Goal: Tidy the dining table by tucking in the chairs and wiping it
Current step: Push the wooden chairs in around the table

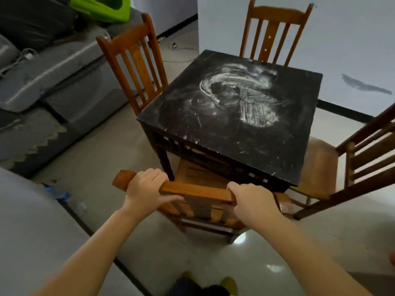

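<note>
Both hands are wrapped around the top rail of the near chair (pixel 198 192). The left hand (pixel 147 186) grips near the rail's left end and the right hand (pixel 252 198) grips near its right end. With the hands far apart like this, the chair can be pushed straight and should not twist.

This chair stands at the near corner of the worktop (pixel 233 116). Its seat is already partly under the worktop, so I think it is being tucked in now.

The worktop is black and square. White dusty smears spread over its middle and toward its far edge, so it has not been wiped clean yet. I see no cloth anywhere.

Three more chairs wait around it. The left chair (pixel 136 65) stands at the left edge, with its back close to the worktop. The far chair (pixel 275 33) stands at the far edge, close in too. The right chair (pixel 350 159) sits out from the right edge with its seat showing, so it likely needs a push next.
</note>
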A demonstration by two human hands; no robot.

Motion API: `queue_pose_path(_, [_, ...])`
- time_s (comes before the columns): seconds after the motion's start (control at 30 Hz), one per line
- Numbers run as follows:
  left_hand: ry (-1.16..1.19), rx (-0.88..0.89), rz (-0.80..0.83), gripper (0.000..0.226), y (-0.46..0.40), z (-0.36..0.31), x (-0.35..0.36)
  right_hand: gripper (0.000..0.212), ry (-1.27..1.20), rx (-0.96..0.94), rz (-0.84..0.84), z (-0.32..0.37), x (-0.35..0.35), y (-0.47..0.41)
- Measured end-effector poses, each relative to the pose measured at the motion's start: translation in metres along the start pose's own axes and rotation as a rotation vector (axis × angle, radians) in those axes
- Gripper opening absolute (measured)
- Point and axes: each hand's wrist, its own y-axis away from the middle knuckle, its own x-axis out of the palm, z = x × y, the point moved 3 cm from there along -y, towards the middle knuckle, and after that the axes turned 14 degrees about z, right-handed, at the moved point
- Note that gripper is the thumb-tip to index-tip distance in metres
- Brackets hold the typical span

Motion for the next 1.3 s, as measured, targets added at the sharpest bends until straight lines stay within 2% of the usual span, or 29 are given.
queue_pose_path(0.23, [-0.013, 0.115, -0.050, 0.060, -0.003, 0.019, 0.003, 0.020, -0.001, 0.056, -0.027, 0.018, -0.004, -0.002])
queue_pose_path(0.53, [0.029, 0.294, -0.045, 0.060, -0.012, 0.098, -0.012, 0.030, -0.079, 0.152, -0.044, 0.084, 0.005, -0.033])
queue_pose_path(0.77, [-0.004, 0.336, -0.063, 0.063, -0.053, 0.140, -0.011, 0.034, -0.105, 0.241, -0.096, 0.102, -0.016, -0.064])
queue_pose_path(0.97, [-0.021, 0.361, -0.142, 0.064, -0.050, 0.137, -0.002, 0.032, -0.075, 0.260, -0.064, 0.097, -0.016, -0.066])
queue_pose_path(1.3, [-0.002, 0.359, -0.148, 0.063, -0.040, 0.137, 0.000, 0.034, -0.067, 0.266, -0.078, 0.100, -0.004, -0.065])
